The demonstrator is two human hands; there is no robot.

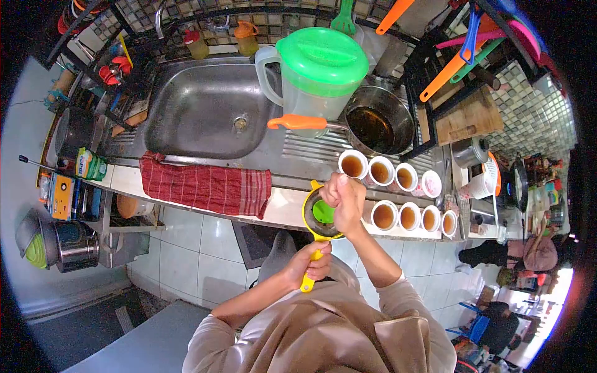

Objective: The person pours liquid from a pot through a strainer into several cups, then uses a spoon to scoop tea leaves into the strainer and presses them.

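Nearest the camera, the yellow handle of a strainer (318, 222) is gripped by the left hand (309, 266), fingers wrapped shut around it. The strainer is held level at the counter's front edge, something green lying in its bowl. Just above it, the right hand (344, 198) is bunched, fingertips pressed together over the strainer's rim — whether anything is pinched between them cannot be told.

Just beyond the right hand, two rows of small white cups (398, 199) are set on the counter, most filled with brown liquid; one at the end of the far row looks pink inside. To the left, a red striped cloth (205, 186) is draped over the counter edge in front of the steel sink (205, 112).

Farther back, a pan with an orange handle (373, 124) holds dark liquid, and a clear jug with a green lid (317, 74) stands beside it — coloured utensils are hung behind.
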